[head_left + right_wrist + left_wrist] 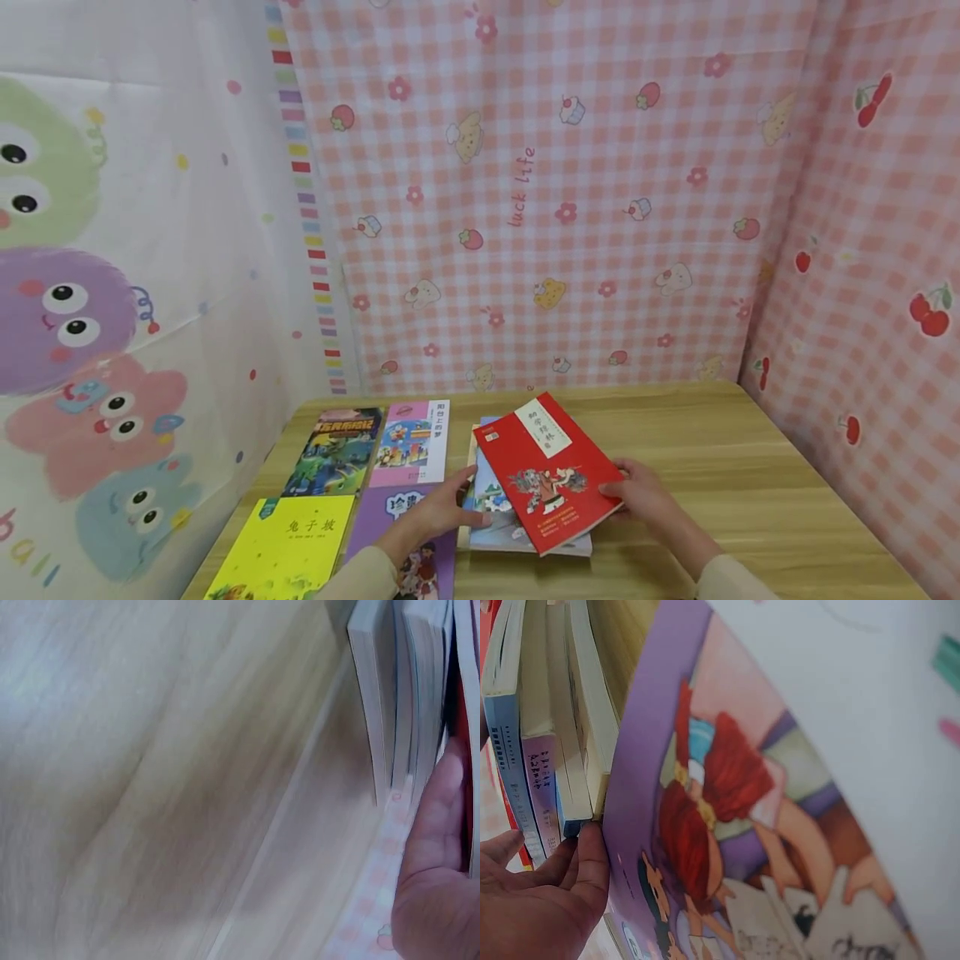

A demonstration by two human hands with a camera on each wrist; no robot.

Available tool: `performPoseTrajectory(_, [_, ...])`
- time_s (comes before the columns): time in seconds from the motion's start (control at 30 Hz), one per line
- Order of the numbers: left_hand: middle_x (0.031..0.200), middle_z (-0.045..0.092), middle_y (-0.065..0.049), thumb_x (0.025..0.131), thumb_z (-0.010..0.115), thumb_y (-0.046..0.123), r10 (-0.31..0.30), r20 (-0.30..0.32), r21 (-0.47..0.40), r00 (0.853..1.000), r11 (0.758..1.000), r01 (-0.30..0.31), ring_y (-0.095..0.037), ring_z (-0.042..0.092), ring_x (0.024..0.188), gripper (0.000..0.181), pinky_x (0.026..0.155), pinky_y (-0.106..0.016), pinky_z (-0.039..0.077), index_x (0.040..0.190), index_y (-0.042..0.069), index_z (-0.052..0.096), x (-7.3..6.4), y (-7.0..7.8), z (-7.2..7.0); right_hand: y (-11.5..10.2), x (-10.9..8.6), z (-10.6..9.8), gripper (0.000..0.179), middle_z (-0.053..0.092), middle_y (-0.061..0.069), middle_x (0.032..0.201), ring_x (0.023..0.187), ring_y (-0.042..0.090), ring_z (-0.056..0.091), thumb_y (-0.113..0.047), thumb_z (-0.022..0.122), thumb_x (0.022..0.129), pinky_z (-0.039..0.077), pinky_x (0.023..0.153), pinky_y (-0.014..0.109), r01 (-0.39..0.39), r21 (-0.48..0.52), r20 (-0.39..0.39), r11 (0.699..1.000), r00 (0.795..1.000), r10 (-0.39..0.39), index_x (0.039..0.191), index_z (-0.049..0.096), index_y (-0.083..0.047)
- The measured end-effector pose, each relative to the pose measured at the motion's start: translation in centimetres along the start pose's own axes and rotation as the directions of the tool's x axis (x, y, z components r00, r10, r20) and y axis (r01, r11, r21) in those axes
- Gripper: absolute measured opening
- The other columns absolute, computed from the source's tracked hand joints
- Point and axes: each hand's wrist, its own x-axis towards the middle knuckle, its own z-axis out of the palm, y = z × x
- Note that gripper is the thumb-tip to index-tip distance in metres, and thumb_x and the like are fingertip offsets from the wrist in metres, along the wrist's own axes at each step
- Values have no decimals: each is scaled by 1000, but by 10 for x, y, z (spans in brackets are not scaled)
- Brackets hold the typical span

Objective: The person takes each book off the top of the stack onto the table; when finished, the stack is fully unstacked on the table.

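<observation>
Pink-and-white checked cloth (555,242) with "luck life" printed on it closes off the back of the wood-grain surface (720,467), and more checked cloth bounds the right side; on my left hangs a white cloth (187,208) printed with round-eyed cartoon characters. My right hand (637,496) grips the red book (558,479) at its lower right edge, thumb on the cover and fingers underneath. That red book sits askew over the stack of books (487,535), its right corner jutting past the pile; whether its far side touches the pile I cannot tell. My left hand (450,504) rests along the pile's left side, fingers against the spines, clear of the red book. Between my two hands lies the width of the stack. Bare wood runs from my right hand out to the surface's right edge, the widest room for moving. Leftward it is tight: only a narrow strip parts the stack from the purple book (375,518), which passes beneath my left forearm. Beside that lies the yellow book (281,546), and behind these two, the pink-and-white book (405,454) and the green forest-cover book (337,458), nearly edge to edge.
</observation>
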Motion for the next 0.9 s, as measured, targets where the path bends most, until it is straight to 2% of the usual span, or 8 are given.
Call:
performPoseTrajectory(0.13, [149, 36, -32, 78, 85, 15, 15, 1, -11, 1000, 1000, -15, -50, 33, 136, 94, 111, -63, 26, 154, 4, 32, -1, -1, 0, 1, 2, -7, 45, 65, 17, 99, 72, 26, 68, 3, 56, 93, 59, 62, 42, 16, 81, 10, 997, 1000, -17, 135, 43, 10])
performPoseTrajectory(0.27, [149, 35, -32, 79, 85, 16, 26, -7, 2, 1000, 1000, -26, -50, 32, 137, 93, 111, -63, 25, 154, 5, 32, -2, -4, -1, -1, 5, -15, 48, 66, 16, 96, 71, 23, 68, 1, 54, 95, 59, 62, 36, 30, 132, 6, 991, 999, -31, 140, 39, 10])
performPoseTrajectory(0.43, [150, 35, -32, 79, 85, 19, 36, -8, 27, 999, 999, -36, -51, 30, 138, 93, 112, -63, 23, 154, 6, 33, -2, -5, 0, -4, 8, -29, 57, 66, 15, 101, 71, 21, 69, -6, 54, 100, 60, 66, 36, 18, 179, -40, 984, 999, -11, 147, 28, 10])
performPoseTrajectory(0.6, [153, 30, -31, 78, 86, 21, 37, -5, 43, 999, 998, -37, -50, 27, 140, 95, 113, -64, 20, 155, 7, 32, -1, -5, 0, -7, 13, -45, 57, 63, 16, 111, 76, 17, 69, -10, 53, 102, 60, 71, 35, 14, 231, -94, 973, 996, 8, 150, 26, 5])
performPoseTrajectory(0.77, [155, 26, -29, 77, 86, 23, 24, -10, 44, 1000, 999, -23, -51, 22, 142, 96, 112, -66, 18, 156, 10, 31, -3, -6, 0, -12, 18, -60, 62, 46, 28, 137, 77, 11, 67, -13, 54, 102, 59, 75, 33, 0, 289, -154, 957, 987, 47, 153, 22, 3])
performPoseTrajectory(0.9, [156, 26, -29, 78, 85, 21, 20, -7, 27, 1000, 999, -20, -51, 21, 142, 95, 113, -66, 18, 156, 10, 31, -3, -7, 0, -12, 22, -75, 67, 32, 29, 148, 77, 9, 64, -16, 53, 103, 59, 78, 32, -14, 307, -185, 952, 980, 74, 156, 16, 1])
